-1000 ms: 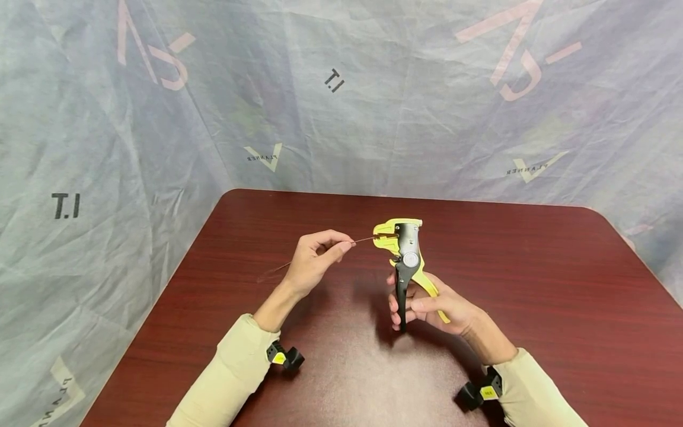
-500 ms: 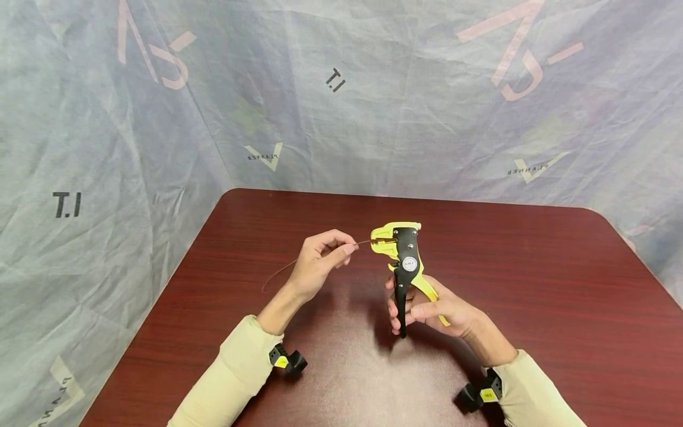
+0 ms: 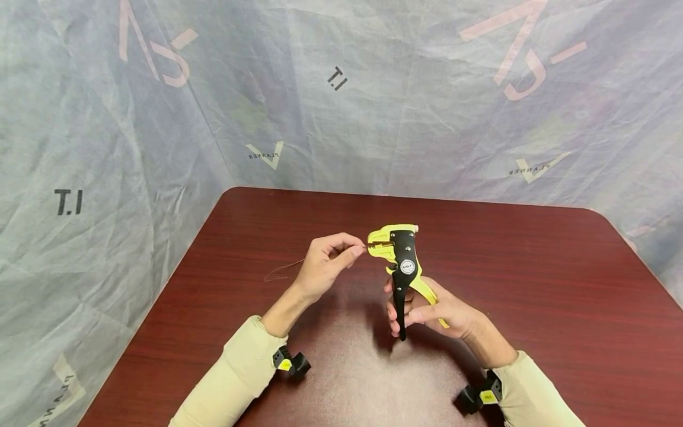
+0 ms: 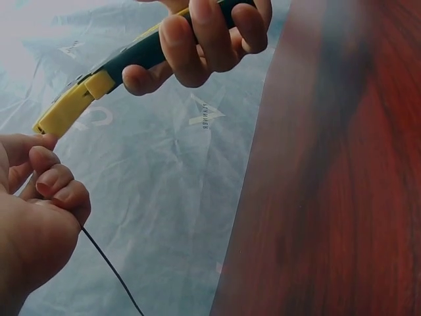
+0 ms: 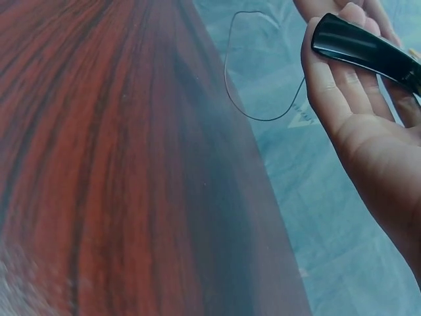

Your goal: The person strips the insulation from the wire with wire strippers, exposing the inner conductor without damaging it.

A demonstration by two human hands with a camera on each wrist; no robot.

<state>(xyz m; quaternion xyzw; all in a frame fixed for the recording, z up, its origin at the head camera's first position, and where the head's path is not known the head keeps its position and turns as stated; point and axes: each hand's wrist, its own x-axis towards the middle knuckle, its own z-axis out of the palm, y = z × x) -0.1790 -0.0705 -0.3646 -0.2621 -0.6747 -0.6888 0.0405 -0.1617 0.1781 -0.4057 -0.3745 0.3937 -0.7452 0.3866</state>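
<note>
My left hand (image 3: 320, 267) pinches a thin dark wire (image 4: 108, 263) between thumb and forefinger, close to its end. My right hand (image 3: 437, 309) grips a yellow-and-black wire stripper (image 3: 407, 252) by its handles, with fingers curled round the black one. The stripper stands upright above the table, its yellow nose facing left. My left fingertips are right at that nose, and the wire's end lies at its mouth; how deep it reaches is hidden. The rest of the wire (image 5: 227, 72) trails behind the left hand in a loose curve.
Under both hands is a dark red wooden table (image 3: 533, 284) with rounded far corners. A grey printed cloth (image 3: 373, 107) hangs behind and to the left. Black wrist cameras (image 3: 293, 363) sit at both cream cuffs.
My left hand has moved right with the wire, closing the gap to the stripper's nose. The stripper has shifted slightly left and down. The wire's tail has swung a little.
</note>
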